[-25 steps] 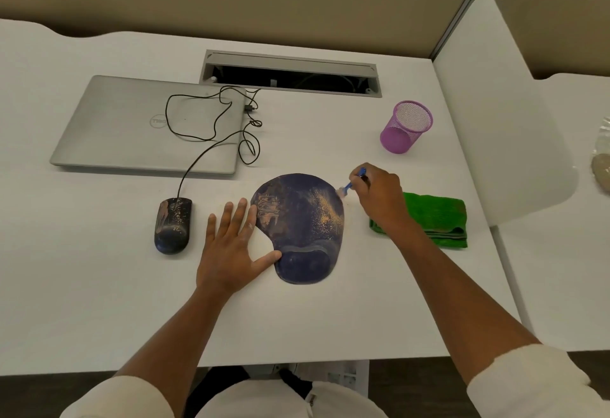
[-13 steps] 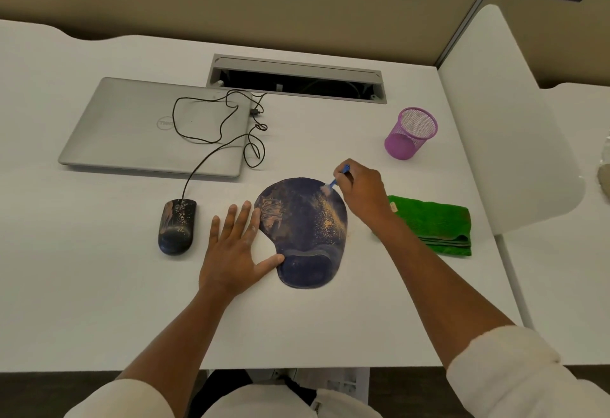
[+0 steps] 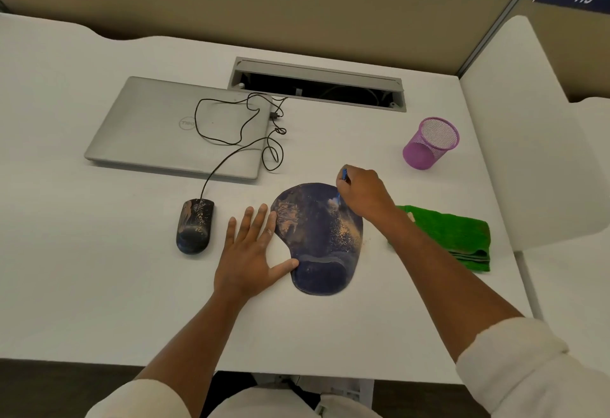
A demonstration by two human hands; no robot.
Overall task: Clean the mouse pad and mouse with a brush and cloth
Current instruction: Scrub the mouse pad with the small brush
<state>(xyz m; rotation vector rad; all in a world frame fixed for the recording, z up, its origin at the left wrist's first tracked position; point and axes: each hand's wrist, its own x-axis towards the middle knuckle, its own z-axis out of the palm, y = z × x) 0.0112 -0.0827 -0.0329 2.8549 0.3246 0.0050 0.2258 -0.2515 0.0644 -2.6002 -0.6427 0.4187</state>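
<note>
We saw a dusty blue mouse pad (image 3: 318, 239) lying midway along the surface's (image 3: 99, 302) near edge. The right hand (image 3: 361, 191) gripped a small blue brush (image 3: 340, 186), bristles touching the pad's far part. The left hand (image 3: 249, 257) lay flat, fingers spread, touching the pad's left edge. A dusty mouse (image 3: 194, 226) sat further left; a green cloth (image 3: 452, 236) lay toward the right edge.

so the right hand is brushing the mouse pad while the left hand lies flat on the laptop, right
Not quite. The right hand does work the brush on the mouse pad, but the head view shows the left hand flat on the desk at the pad's edge, not on the laptop.
</note>
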